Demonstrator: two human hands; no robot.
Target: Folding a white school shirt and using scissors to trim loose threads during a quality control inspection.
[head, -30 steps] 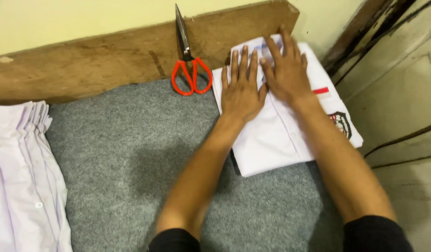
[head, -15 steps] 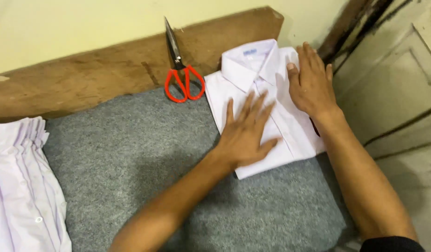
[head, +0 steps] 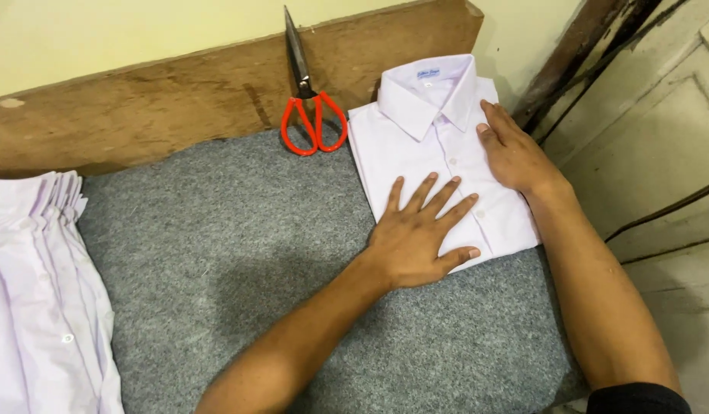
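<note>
Shirt's flipped now, collar and button placket facing up where a moment ago I was pressing its plain back. My left hand (head: pixel 417 238) lies flat on the lower front of the folded white shirt (head: pixel 439 161), fingers spread apart; my right hand (head: pixel 515 153) presses its right edge, fingers together. It sits on the grey felt tabletop (head: pixel 216 245), right of the red-handled scissors (head: pixel 312 115). The fold looks finished.
</note>
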